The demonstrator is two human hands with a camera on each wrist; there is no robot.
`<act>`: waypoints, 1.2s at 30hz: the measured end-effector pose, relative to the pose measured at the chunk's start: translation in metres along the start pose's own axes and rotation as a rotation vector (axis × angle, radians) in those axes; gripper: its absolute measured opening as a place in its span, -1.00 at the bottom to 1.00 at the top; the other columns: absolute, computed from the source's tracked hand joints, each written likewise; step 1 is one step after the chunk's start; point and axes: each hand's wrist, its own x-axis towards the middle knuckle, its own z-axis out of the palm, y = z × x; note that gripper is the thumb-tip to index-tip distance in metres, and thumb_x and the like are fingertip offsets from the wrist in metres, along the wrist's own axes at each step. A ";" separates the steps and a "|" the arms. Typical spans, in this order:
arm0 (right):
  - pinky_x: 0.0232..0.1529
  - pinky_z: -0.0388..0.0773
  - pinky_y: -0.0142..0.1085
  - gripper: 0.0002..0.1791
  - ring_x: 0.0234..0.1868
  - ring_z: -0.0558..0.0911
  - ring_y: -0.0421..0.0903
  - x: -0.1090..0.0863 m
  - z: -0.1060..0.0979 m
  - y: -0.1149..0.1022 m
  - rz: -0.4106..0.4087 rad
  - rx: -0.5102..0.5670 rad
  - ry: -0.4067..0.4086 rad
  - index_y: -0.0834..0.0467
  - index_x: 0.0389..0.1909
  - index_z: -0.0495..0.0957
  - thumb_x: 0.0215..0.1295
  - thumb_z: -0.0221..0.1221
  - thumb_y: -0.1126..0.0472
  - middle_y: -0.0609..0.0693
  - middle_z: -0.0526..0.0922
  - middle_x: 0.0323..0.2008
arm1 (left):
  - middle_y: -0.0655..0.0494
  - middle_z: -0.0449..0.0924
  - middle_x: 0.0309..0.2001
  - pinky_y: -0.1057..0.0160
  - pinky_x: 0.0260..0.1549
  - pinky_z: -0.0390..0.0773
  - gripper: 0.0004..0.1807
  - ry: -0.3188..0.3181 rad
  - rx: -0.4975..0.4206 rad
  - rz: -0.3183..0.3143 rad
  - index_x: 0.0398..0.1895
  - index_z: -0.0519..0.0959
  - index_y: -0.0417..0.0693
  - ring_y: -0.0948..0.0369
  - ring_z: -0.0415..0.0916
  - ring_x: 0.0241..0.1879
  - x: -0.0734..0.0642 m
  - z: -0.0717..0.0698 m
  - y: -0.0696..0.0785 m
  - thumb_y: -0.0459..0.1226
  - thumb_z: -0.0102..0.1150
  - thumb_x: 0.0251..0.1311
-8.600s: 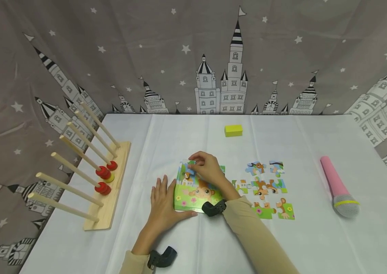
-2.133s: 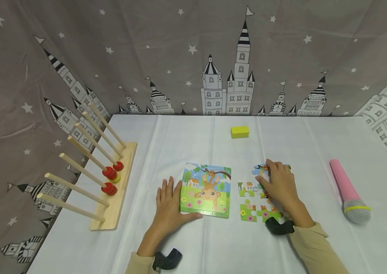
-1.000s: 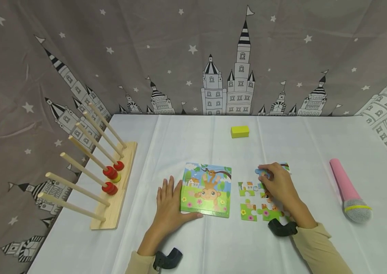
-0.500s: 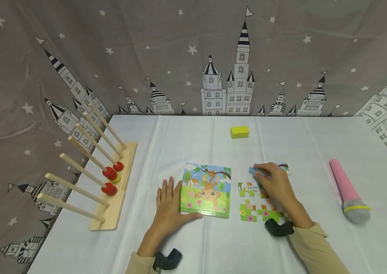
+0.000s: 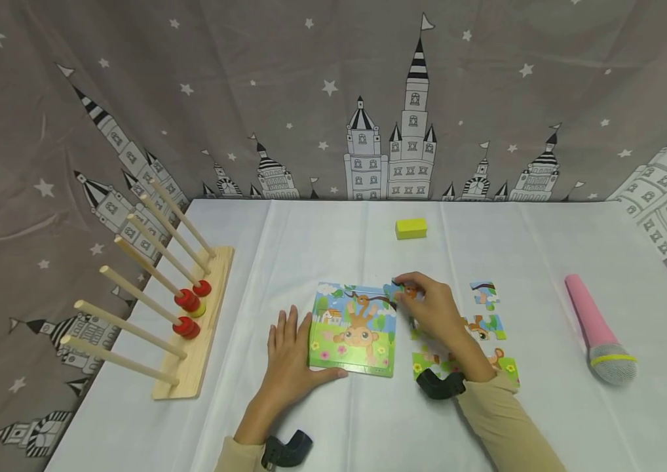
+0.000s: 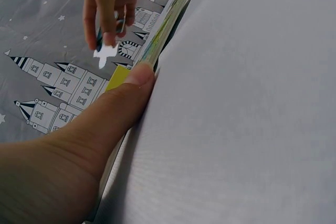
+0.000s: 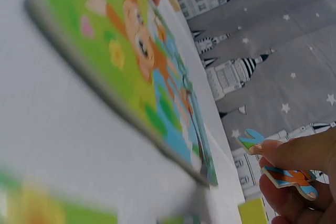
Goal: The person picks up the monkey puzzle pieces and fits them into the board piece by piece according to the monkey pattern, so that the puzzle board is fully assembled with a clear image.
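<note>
Blue-and-orange flat jigsaw piece (image 7: pixel 294 178) sits pinched in my right hand (image 5: pixel 436 311), by the far right corner of the square green-and-blue monkey-picture board (image 5: pixel 351 331) my wide-spread left hand (image 5: pixel 287 360) touches.

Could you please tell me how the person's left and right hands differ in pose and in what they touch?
The left hand has its fingers spread, while the right hand has its fingers curled.
The left hand touches the board at its edge, while the right hand pinches at least one puzzle piece.
The left hand rests low beside the board; the right hand is raised above the table.
Both have a black wrist device.
</note>
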 end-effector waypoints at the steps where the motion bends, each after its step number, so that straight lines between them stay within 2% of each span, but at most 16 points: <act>1: -0.58 0.23 -0.44 -0.71 -0.59 0.30 -0.18 0.002 0.004 -0.003 0.005 0.014 -0.005 0.10 -0.14 0.58 0.06 0.27 0.24 0.06 0.68 -0.32 | -0.32 -0.25 0.41 -0.20 0.30 -0.33 0.27 -0.001 0.001 -0.002 0.35 0.04 -0.27 -0.20 -0.41 0.40 0.000 0.000 0.000 0.27 0.35 -0.40; 5: -0.45 0.32 -0.42 -0.71 -0.46 0.45 -0.17 0.007 0.022 -0.012 0.007 0.046 -0.026 0.10 -0.15 0.58 0.05 0.28 0.22 0.06 0.68 -0.26 | -0.31 -0.25 0.41 -0.20 0.30 -0.32 0.27 -0.001 0.009 -0.003 0.35 0.04 -0.26 -0.20 -0.40 0.40 0.000 0.001 -0.001 0.27 0.34 -0.40; 7: -0.51 0.32 -0.45 -0.71 -0.54 0.44 -0.18 0.009 0.030 -0.015 0.013 0.056 -0.034 0.10 -0.16 0.58 0.04 0.29 0.22 0.07 0.68 -0.31 | -0.32 -0.24 0.40 -0.20 0.30 -0.32 0.28 0.002 0.012 0.004 0.35 0.04 -0.26 -0.20 -0.40 0.40 0.000 0.001 -0.001 0.27 0.34 -0.40; 11: -0.65 0.25 -0.46 -0.72 -0.69 0.27 -0.21 0.012 0.044 -0.021 0.043 0.080 -0.050 0.09 -0.17 0.58 0.04 0.29 0.22 0.07 0.68 -0.37 | -0.32 -0.23 0.40 -0.21 0.30 -0.30 0.27 0.002 0.013 0.017 0.35 0.04 -0.26 -0.21 -0.39 0.40 0.001 0.001 0.000 0.28 0.32 -0.39; 15: -0.50 0.35 -0.41 -0.71 -0.59 0.36 -0.21 0.015 0.053 -0.026 0.066 0.078 -0.077 0.07 -0.16 0.58 0.03 0.30 0.20 0.09 0.68 -0.30 | -0.32 -0.23 0.40 -0.21 0.29 -0.28 0.27 -0.002 0.019 0.014 0.35 0.04 -0.26 -0.20 -0.38 0.40 0.001 0.001 0.000 0.29 0.31 -0.38; 19: -0.42 0.35 -0.38 -0.67 -0.49 0.42 -0.16 0.016 0.058 -0.029 0.085 0.045 -0.101 0.06 -0.12 0.56 0.04 0.30 0.17 0.10 0.64 -0.27 | -0.31 -0.23 0.41 -0.20 0.30 -0.28 0.27 -0.006 0.030 0.004 0.35 0.04 -0.25 -0.20 -0.38 0.40 0.001 0.000 0.000 0.29 0.31 -0.38; 25: -0.48 0.32 -0.38 -0.66 -0.51 0.40 -0.15 0.017 0.065 -0.027 0.082 0.002 -0.125 0.10 -0.10 0.55 0.07 0.27 0.14 0.04 0.58 -0.39 | -0.30 -0.25 0.41 -0.20 0.30 -0.30 0.28 -0.017 0.032 -0.002 0.36 0.02 -0.24 -0.18 -0.40 0.40 0.001 0.000 -0.001 0.30 0.30 -0.38; 31: -0.35 0.40 -0.32 -0.66 -0.37 0.44 -0.14 0.017 0.067 -0.028 0.055 -0.081 -0.121 0.15 -0.11 0.56 0.09 0.26 0.12 0.07 0.56 -0.25 | -0.30 -0.24 0.41 -0.20 0.30 -0.29 0.27 -0.010 0.036 0.005 0.36 0.02 -0.24 -0.19 -0.39 0.40 0.001 0.000 -0.001 0.31 0.29 -0.37; 36: -0.33 0.36 -0.31 -0.65 -0.33 0.38 -0.12 0.016 0.067 -0.031 0.078 -0.104 -0.118 0.17 -0.09 0.57 0.10 0.25 0.13 0.08 0.46 -0.27 | -0.31 -0.23 0.41 -0.20 0.30 -0.28 0.27 -0.008 0.042 0.009 0.36 0.03 -0.24 -0.19 -0.38 0.40 0.001 0.000 -0.001 0.31 0.29 -0.37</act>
